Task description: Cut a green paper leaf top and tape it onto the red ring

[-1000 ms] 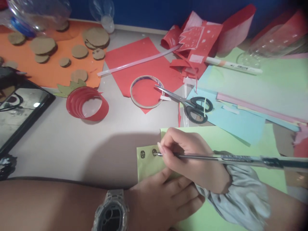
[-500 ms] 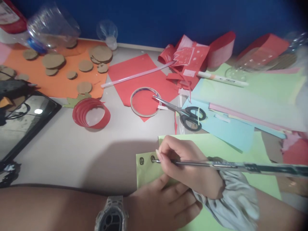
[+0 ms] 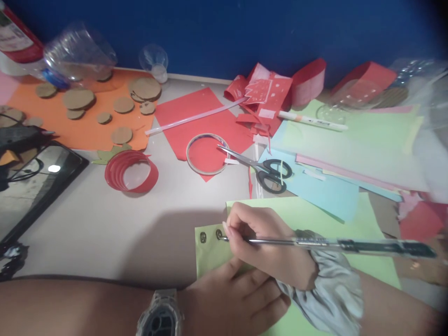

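Observation:
My right hand (image 3: 262, 242) pinches a clear-barrelled pen (image 3: 315, 243). The pen's tip touches a small piece of yellow-green paper (image 3: 208, 255), at the second of two dark round marks near its top edge. My left hand (image 3: 234, 298), with a watch (image 3: 161, 315) on the wrist, lies flat across the lower part of that piece, fingers spread. Beneath my hands is a larger light green sheet (image 3: 332, 210). My hands cover much of the small piece, so its full outline is hidden. A grey scrunchie (image 3: 336, 284) circles my right wrist.
Beyond my hands lie scissors (image 3: 261, 167), a tape roll (image 3: 189, 156), red paper (image 3: 196, 119) and a red ring (image 3: 131, 172). Cardboard discs (image 3: 79, 99) rest on orange paper (image 3: 101, 135). At left is a black-framed tablet-like device (image 3: 42, 182); a blue panel (image 3: 210, 37) closes the back.
The view has shifted slightly, so things at the back appear lower and right-hand things further left. The pen is still at the second mark, and my left hand stays flat.

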